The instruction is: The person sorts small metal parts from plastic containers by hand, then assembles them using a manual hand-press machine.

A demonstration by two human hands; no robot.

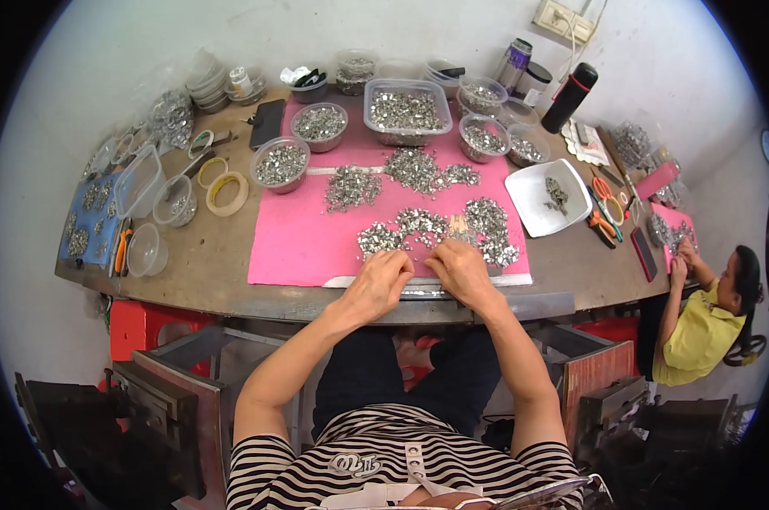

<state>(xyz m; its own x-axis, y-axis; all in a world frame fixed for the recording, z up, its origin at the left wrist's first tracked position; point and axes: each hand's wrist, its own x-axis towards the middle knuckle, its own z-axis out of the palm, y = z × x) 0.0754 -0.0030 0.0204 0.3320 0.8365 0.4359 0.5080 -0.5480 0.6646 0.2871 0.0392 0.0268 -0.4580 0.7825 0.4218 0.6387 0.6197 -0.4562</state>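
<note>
My left hand (383, 282) is curled closed at the front edge of a pink mat (303, 238). A pile of small silvery metal pieces (379, 238) lies just beyond its fingers. Close beside it on the right, my right hand (462, 270) is also closed, thumb and fingers drawn together. Whatever either hand pinches is hidden or too small to name. Another heap of metal pieces (488, 228) spreads right of my right hand. Farther back on the mat sit more loose heaps (413, 170) of the same shiny bits.
Round plastic tubs (280, 164) and a rectangular container (407, 110) of metal pieces stand behind. A white tray (537, 200), pliers (604, 223) and a black flask (570, 98) are on the right. Tape rolls (227, 194) lie left. A co-worker in yellow (699, 327) sits far right.
</note>
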